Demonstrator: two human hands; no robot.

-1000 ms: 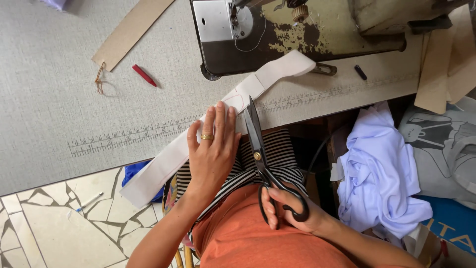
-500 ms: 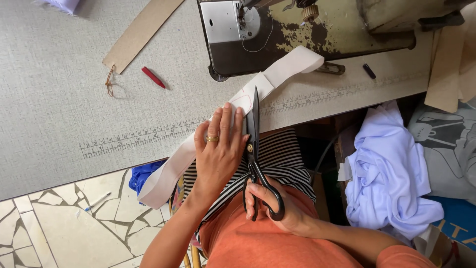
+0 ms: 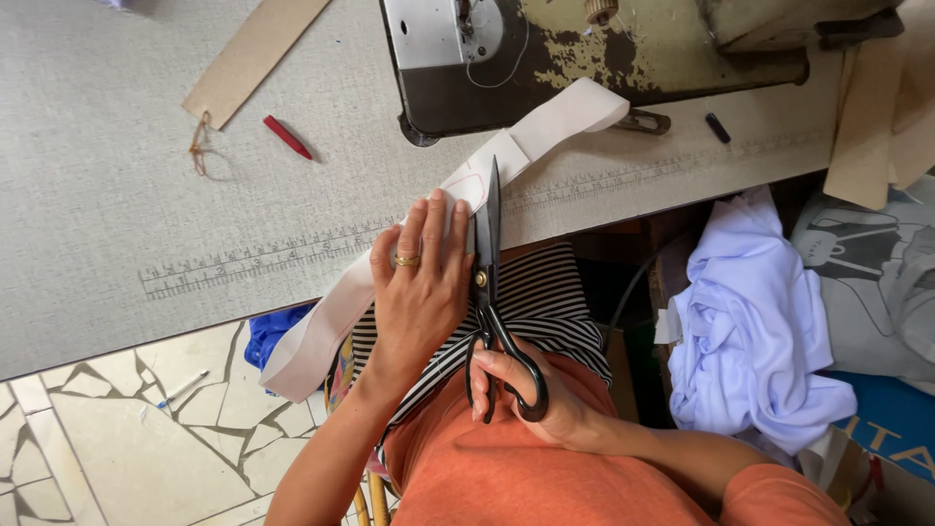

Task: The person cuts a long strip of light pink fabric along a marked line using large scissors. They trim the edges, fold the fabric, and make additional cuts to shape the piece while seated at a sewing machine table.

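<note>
White fabric strip (image 3: 331,326) lies diagonally across the front edge of the grey counter (image 3: 117,195), its upper end folded over just in front of the sewing machine (image 3: 584,49) and its lower end hanging off the counter toward the tiled floor (image 3: 127,438). A faint pink line is drawn on the strip near the blades.

Left hand (image 3: 419,292) lies flat on the strip, palm down, fingers together and extended (a gold ring on one finger), pressing the cloth against the counter edge.

Right hand (image 3: 531,404) is closed through the loop handles of black scissors (image 3: 487,282). The blades point away from the person, run alongside the left hand's fingers, and appear nearly closed, lying on the strip just beside the fingertips.

A ruler scale (image 3: 253,261) is marked along the counter's front edge and passes under the strip. Further back on the counter: a red crayon-like marker (image 3: 287,137), a tan card strip (image 3: 253,60) with a string loop at its end, and a small black piece (image 3: 717,128) near the machine base.

To the person's right, well apart from the hands, a heap of pale lilac cloth (image 3: 750,321) sits beside grey printed fabric (image 3: 867,282). Striped fabric (image 3: 550,302) covers the lap beneath the scissors.
</note>
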